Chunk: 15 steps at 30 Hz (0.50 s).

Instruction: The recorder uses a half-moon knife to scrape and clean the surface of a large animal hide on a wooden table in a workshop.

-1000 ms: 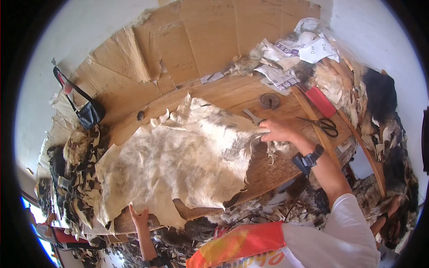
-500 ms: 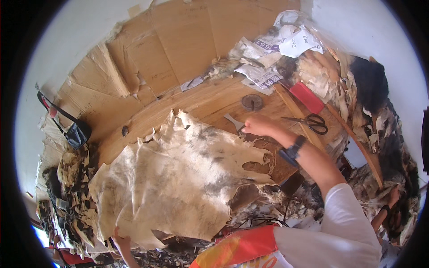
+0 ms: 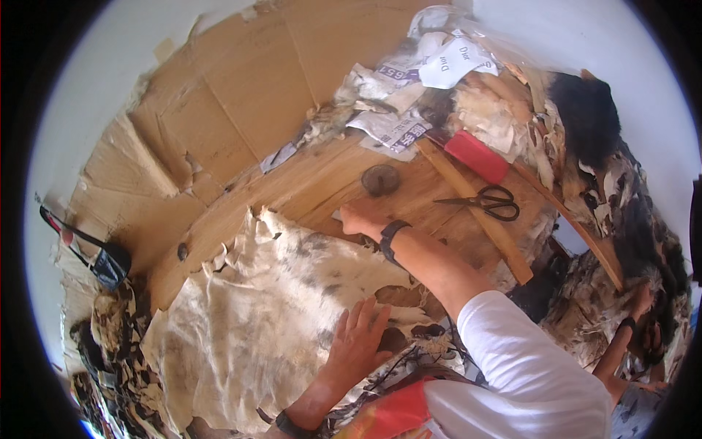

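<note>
A large pale hide [image 3: 241,322] with grey smudges and ragged edges is spread over the wooden board [image 3: 307,194]. My left hand [image 3: 358,338] rests palm down on the hide's right part, fingers apart. Beyond the hide's far right edge, my right hand [image 3: 360,219] is closed around a flat-bladed metal tool [image 3: 337,215]; only a small pale tip of it shows past the fingers. A dark round disc [image 3: 380,179] with a slot lies just beyond this hand. To its right, black-handled scissors [image 3: 486,204] lie across a wooden strip [image 3: 482,219].
A red block-like thing [image 3: 475,156] lies beyond the scissors. Fur scraps and printed white bags [image 3: 391,130] pile up at the back right. Cardboard [image 3: 241,102] lines the wall. A black pouch [image 3: 110,265] hangs at left. Another person's hand [image 3: 618,351] shows at right.
My left hand has moved from the hide's near left edge to its right part and spread flat. My right hand has shifted left with the tool. The view has also shifted.
</note>
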{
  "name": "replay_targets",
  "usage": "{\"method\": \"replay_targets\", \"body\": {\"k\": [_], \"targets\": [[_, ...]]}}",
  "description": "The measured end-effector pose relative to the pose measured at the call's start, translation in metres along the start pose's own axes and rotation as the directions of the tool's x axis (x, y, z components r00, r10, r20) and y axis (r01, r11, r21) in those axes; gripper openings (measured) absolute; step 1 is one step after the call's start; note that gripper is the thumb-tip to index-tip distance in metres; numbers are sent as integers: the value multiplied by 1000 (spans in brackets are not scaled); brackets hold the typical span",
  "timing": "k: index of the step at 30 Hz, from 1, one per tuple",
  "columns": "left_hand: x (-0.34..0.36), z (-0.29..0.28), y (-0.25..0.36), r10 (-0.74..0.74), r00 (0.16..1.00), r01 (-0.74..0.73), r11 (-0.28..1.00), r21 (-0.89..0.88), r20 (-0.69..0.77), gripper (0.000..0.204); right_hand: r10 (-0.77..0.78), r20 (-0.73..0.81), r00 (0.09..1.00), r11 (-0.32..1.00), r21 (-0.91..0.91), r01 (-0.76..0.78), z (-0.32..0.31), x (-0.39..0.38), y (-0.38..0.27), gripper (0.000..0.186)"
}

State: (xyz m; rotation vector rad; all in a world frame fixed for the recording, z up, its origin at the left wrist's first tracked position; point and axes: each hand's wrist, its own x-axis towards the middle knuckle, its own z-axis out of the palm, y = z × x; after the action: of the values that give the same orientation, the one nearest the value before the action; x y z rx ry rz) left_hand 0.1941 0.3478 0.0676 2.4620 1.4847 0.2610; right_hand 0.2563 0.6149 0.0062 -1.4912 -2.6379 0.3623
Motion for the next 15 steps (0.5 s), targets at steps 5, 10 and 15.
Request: {"method": "replay_targets", "body": {"k": [5, 10, 15], "targets": [[24, 40, -17, 71, 997, -60, 950, 308, -25, 46, -60, -31, 998, 998, 1, 60, 17, 5, 7, 18], [33, 53, -20, -63, 998, 64, 986, 154, -11, 24, -242, -11, 970, 970, -20, 242, 12, 2, 7, 17], [39, 54, -23, -125, 978, 117, 992, -57, -166, 27, -241, -131, 962, 962, 102, 254, 12, 8, 19, 22]]}}
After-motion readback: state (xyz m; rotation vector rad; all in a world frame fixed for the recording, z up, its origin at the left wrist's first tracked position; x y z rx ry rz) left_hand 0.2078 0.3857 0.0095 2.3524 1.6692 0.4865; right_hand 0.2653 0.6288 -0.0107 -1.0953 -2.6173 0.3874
